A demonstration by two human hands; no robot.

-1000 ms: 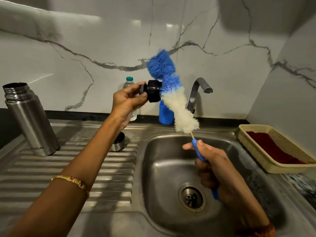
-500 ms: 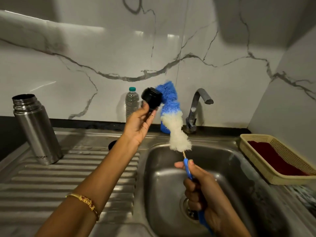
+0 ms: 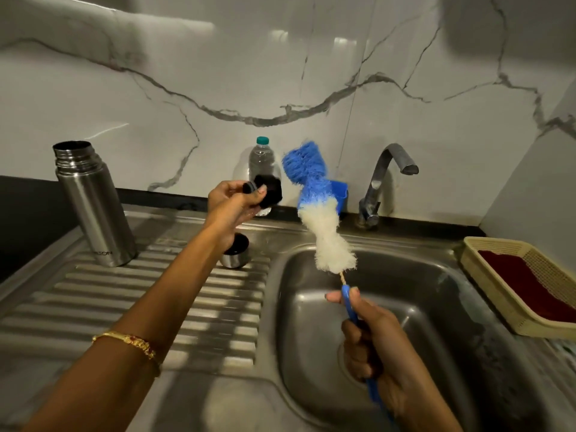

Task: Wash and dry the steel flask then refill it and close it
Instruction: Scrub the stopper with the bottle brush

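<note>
The left hand (image 3: 232, 202) pinches the black stopper (image 3: 265, 192) at ten o'clock of the bottle brush (image 3: 318, 210), which is gripped by the right hand (image 3: 374, 344) above the sink (image 3: 436, 307), probably so drips are caught.

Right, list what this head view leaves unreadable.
- Black stopper: motion-blurred, partly covered by the left hand; cleanliness unclear.
- Steel flask interior: dark.
- Steel cup: partly behind the left forearm.
- Brush handle end: cut off by the bottom edge.
</note>
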